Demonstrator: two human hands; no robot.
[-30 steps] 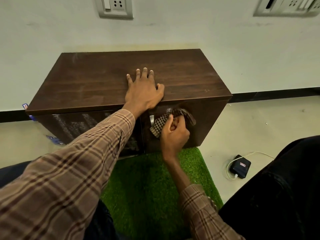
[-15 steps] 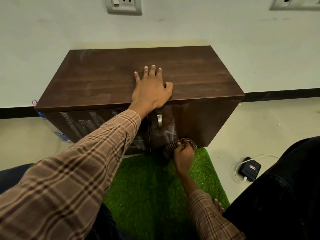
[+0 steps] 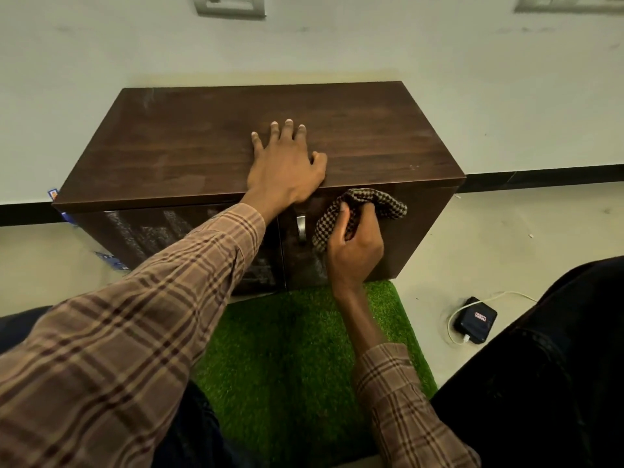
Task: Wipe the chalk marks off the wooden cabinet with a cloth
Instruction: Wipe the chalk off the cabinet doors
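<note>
Pressing cloth (image 3: 363, 206) on cabinet (image 3: 202, 146), right hand (image 3: 354, 251)

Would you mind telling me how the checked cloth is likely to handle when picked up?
Probably floppy: the checked cloth bunches in the right hand and droops past the fingers. It looks light, held by one hand alone. Its woven texture likely grips rather than slips.

No legible text anywhere.

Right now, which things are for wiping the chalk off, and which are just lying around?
For the job:
cloth, gripped by the right hand
wooden cabinet, steadied by the left hand
chalk marks on its left door

Just lying about:
green mat
black charger
wall socket
</note>
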